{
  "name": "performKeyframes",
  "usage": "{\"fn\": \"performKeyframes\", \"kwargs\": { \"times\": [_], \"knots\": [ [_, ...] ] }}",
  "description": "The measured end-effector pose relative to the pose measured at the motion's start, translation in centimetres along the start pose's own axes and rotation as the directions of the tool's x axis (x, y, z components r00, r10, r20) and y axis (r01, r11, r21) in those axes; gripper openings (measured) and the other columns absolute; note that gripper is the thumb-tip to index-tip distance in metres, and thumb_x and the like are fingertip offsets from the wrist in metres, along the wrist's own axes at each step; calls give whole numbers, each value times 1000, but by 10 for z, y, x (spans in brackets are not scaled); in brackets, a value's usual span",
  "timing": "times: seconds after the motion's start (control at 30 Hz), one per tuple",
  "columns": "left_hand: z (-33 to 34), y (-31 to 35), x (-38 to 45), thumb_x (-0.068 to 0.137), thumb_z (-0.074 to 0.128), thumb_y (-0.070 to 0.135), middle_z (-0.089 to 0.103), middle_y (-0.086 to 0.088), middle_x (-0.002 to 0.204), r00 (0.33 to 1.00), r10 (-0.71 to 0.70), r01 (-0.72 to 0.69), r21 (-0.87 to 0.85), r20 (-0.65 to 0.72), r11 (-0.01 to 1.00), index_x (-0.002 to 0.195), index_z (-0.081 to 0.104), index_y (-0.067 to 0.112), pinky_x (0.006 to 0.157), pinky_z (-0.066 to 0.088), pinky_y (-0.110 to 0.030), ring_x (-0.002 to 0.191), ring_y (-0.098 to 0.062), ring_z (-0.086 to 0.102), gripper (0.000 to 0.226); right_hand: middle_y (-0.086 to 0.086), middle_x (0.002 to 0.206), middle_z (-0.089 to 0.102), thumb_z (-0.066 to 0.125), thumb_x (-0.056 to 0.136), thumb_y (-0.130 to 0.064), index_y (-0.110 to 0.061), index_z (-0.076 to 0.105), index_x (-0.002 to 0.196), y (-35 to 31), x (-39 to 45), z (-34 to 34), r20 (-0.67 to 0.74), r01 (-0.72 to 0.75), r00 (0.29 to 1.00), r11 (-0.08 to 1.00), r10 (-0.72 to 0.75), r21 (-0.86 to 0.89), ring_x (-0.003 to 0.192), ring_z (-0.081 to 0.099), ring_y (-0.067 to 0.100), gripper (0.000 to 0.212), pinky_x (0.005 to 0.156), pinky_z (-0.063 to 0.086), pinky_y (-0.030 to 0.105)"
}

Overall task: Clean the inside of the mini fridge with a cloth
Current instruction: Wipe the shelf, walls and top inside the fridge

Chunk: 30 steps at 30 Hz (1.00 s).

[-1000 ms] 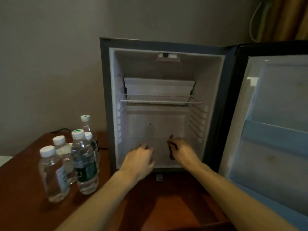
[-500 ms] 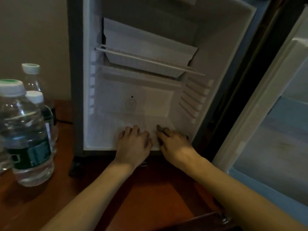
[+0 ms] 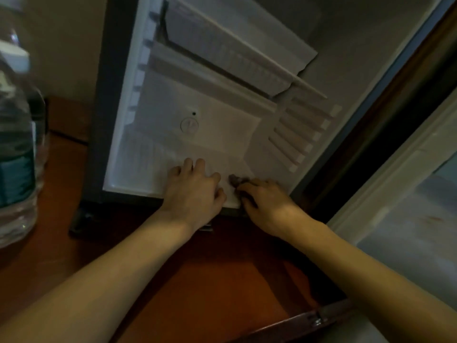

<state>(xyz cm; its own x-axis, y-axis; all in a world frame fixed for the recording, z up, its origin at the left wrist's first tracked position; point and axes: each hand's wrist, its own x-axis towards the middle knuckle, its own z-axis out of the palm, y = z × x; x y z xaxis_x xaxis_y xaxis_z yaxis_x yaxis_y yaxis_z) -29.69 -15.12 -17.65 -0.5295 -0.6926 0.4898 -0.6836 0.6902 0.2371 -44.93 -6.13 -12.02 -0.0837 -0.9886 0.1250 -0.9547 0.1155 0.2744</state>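
Both hands rest on the fridge floor: left hand flat and spread, right hand apparently pinching a dark cloth. Leaning hard could scrape forearms on the front sill.

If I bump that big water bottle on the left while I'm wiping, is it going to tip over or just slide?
The bottle looks full, so probably heavy enough to resist a light bump. It is tall on a smooth wooden table, so a low push would likely slide it; a knock near the cap could tip it. If tipped, its round body would probably roll.
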Motion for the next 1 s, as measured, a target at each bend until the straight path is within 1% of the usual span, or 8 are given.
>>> {"fn": "performKeyframes", "kwargs": {
  "times": [0.2,0.3,0.4,0.5,0.7,0.77,0.9,1.0],
  "knots": [
    [0,4,1,100,33,48,50,-10,124,1000,3,-3,78,-5,997,123,61,24,88,40,-42,118,-30,43,43,10,145,46,49,101,-25,-16,38,149,28,29,14,44,60,998,942,-49,-329,120,48,36,50,104,40,43],
    [1,4,1,100,33,48,51,-10,123,1000,12,-9,96,-22,995,121,61,24,87,40,-42,117,-30,43,43,15,116,66,72,86,-23,-8,69,115,29,50,18,-14,86,993,810,-115,-580,93,62,36,33,79,53,43],
    [-1,4,2,100,33,48,51,-10,124,1000,12,-10,90,-27,996,121,62,24,88,40,-42,118,-30,43,42,17,125,58,50,97,-22,-8,61,124,30,70,19,41,96,995,719,-93,-689,108,56,40,32,95,45,55],
    [1,5,0,101,33,47,51,-9,123,999,5,0,112,-44,994,120,62,24,87,40,-41,117,-29,44,42,20,137,46,42,100,-25,-10,45,137,35,91,16,91,153,987,635,-130,-757,122,45,43,40,105,33,61],
    [4,4,-2,102,31,46,51,-8,120,997,20,-14,72,-75,997,117,63,22,86,38,-40,117,-28,44,43,15,144,41,39,102,-22,-7,44,144,31,88,8,138,180,984,605,-115,-776,129,38,39,45,105,32,57],
    [3,3,-3,101,31,46,52,-8,118,998,20,-15,80,-68,997,116,64,22,85,38,-39,115,-28,44,44,15,144,45,43,101,-22,-4,44,144,41,77,5,148,253,965,609,-218,-752,123,43,41,46,98,39,54],
    [-1,3,-6,102,29,45,53,-8,119,999,23,-18,85,-50,996,117,64,22,83,36,-39,114,-28,45,45,17,111,68,70,85,-18,0,71,111,62,51,-4,194,405,898,573,-395,-712,94,61,40,32,71,54,49],
    [-1,3,-7,103,28,45,52,-8,123,1000,6,-4,87,-23,996,120,63,23,87,38,-39,117,-29,45,45,21,116,66,62,84,-12,6,69,111,69,46,-4,261,465,875,560,-407,-685,96,61,45,33,68,55,52]
  ]
}}
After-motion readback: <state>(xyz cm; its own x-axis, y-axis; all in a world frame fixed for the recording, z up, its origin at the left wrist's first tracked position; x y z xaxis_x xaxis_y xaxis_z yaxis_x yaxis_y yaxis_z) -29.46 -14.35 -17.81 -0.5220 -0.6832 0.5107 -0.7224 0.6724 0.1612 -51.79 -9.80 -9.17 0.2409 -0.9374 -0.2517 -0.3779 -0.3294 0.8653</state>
